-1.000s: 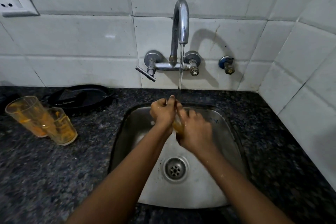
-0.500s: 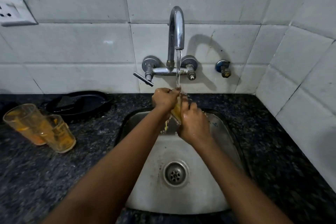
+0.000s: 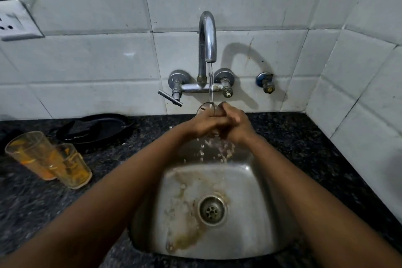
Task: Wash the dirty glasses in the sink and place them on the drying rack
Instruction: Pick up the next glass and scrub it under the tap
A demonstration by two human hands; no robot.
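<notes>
I hold a clear glass [image 3: 206,108] upright under the running faucet [image 3: 207,50]. My left hand [image 3: 203,125] and my right hand [image 3: 238,123] wrap around it together. Only its rim shows above my fingers. The stream falls into its mouth, and water spills down from my hands into the steel sink [image 3: 245,180]. Two dirty glasses with orange residue stand on the dark counter at the left, a taller one [image 3: 30,154] and a shorter one [image 3: 72,166] touching it.
A black pan [image 3: 93,128] lies on the speckled counter [image 3: 304,137] behind the dirty glasses. The sink bottom has yellowish stains around the drain [image 3: 212,210]. White tiled walls close in behind and at the right. A wall socket [image 3: 17,22] and a small valve [image 3: 266,82] are mounted there.
Both hands rose from inside the sink towards the spout. The glass turned mouth-up under the stream, and the orange colour seen in it earlier is gone.
</notes>
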